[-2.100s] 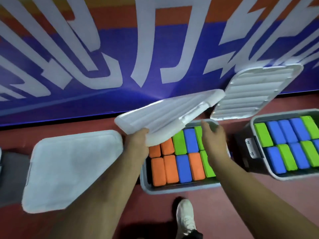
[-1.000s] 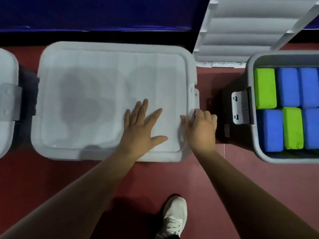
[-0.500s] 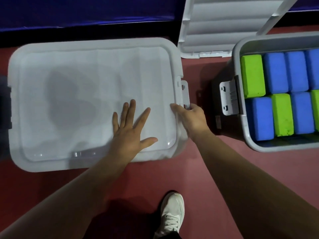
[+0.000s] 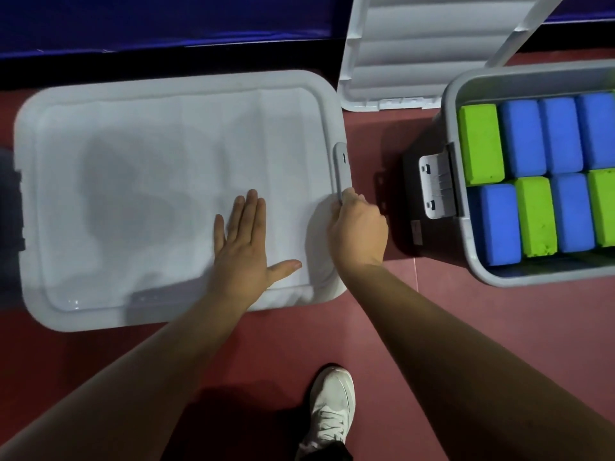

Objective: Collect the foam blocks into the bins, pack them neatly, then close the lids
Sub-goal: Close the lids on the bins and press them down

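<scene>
On lid (image 4: 149,181) right edge, latch (image 4: 342,171) now flush, stuck out 0.5 s ago; we judge that side clipped. We note left grip (image 4: 244,247) flat, pressing lid; right grip (image 4: 357,227) pinches latch's lower end. In open bin (image 4: 532,277) to right, foam blocks (image 4: 525,138) packed, its cover (image 4: 416,51) leaning at floor (image 4: 432,311) far edge. Narrow floor gap betw. bins.

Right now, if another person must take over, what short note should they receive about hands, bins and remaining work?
Left hand: flat, pressing on the closed lid at left.
Right hand: fingers curled on that lid's side latch; whether it has snapped shut, I cannot tell.
Open bin at right: packed with green and blue foam blocks; its loose lid leans behind it, its own latch hangs outward.
Done: blocks packed, one lid on.
Left: finish this latch, then lid and latch the open bin.
</scene>
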`<state>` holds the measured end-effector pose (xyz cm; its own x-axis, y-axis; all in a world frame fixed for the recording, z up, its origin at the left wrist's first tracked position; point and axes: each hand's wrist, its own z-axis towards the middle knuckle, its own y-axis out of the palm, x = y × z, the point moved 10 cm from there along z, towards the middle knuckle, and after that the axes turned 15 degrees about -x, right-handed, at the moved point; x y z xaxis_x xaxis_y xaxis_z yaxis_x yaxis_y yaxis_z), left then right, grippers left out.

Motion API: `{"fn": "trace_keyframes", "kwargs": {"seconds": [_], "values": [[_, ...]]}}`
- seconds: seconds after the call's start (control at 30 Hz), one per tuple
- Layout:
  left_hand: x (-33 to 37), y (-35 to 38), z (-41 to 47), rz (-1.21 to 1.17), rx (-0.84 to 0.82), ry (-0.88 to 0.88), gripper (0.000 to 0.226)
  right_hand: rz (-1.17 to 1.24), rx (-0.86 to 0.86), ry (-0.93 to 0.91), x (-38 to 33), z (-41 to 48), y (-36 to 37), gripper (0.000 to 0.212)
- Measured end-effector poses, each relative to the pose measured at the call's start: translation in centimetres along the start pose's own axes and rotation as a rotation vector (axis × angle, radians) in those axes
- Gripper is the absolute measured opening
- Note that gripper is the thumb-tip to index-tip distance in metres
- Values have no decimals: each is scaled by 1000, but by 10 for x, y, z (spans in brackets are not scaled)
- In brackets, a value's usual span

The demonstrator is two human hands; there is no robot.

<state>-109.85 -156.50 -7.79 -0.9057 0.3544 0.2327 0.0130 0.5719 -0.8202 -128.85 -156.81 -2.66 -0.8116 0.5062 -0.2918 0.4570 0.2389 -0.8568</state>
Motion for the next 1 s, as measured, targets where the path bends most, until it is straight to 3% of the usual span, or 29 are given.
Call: {"fn": "trace_keyframes", "kwargs": {"seconds": [0.17,0.3,0.43,0.57,0.73,0.87,1.0], "values": [[-25,-42,-22,-338,60,100,79,39,12,-101,-25,-11,-11,34],[-98,-89,-66,-440,232,-51,47,29,-75,-286,-104,-22,1,47],[-187,-108,-105,-487,279,-235,41,-38,-155,-514,-201,-50,33,70],[-279,-103,-133,-511,285,-398,39,-290,-366,-561,-272,-75,102,78],[-356,-76,-150,-636,171,-599,66,-553,-435,-438,-301,-79,177,105],[-375,-62,-126,-753,78,-564,91,-556,-381,-405,-298,-78,193,111],[-382,-32,-102,-1053,-160,-562,110,-545,-373,-399,-299,-74,198,110]]}}
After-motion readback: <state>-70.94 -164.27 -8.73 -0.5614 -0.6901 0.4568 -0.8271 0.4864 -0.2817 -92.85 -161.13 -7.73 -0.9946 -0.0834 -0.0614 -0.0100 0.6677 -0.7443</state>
